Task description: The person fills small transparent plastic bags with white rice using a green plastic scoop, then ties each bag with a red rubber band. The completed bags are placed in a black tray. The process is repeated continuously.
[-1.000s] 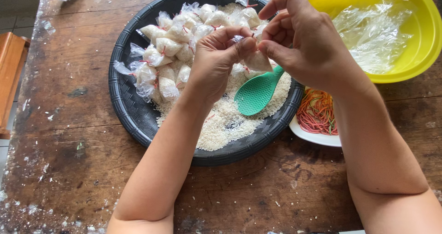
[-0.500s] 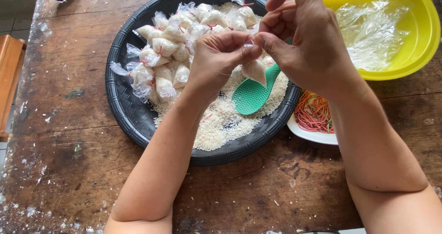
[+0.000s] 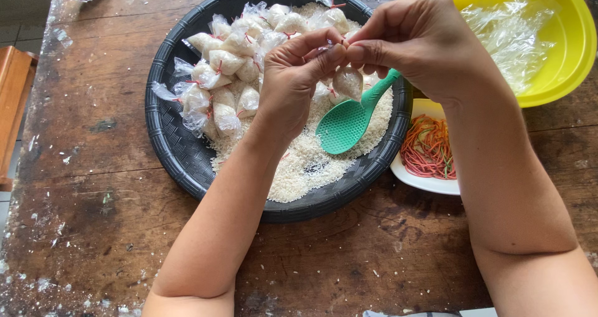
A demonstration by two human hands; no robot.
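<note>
Heaped along the far-left side of a round black woven tray (image 3: 171, 142): small clear packets of rice (image 3: 224, 61), each tied off with a red band, beside loose rice (image 3: 299, 167) and a green perforated scoop (image 3: 346, 124) lying on the grain. Held above the tray's middle, one more small rice packet (image 3: 347, 82), hanging from its twisted neck. Left hand (image 3: 293, 86) curled, thumb and forefinger pinched narrow on that neck; right hand (image 3: 417, 43) meeting it from the right, fingers (image 3: 367, 52) closed tight on the same twist. To the right on the worn wooden desk (image 3: 93, 217), a white dish of red and orange rubber bands (image 3: 427, 148), partly hidden by the right forearm. Beyond it, a yellow bowl (image 3: 573, 55) holding clear plastic bags (image 3: 511, 36), cut off at the edge. At top left, a red object, cropped and unclear.
</note>
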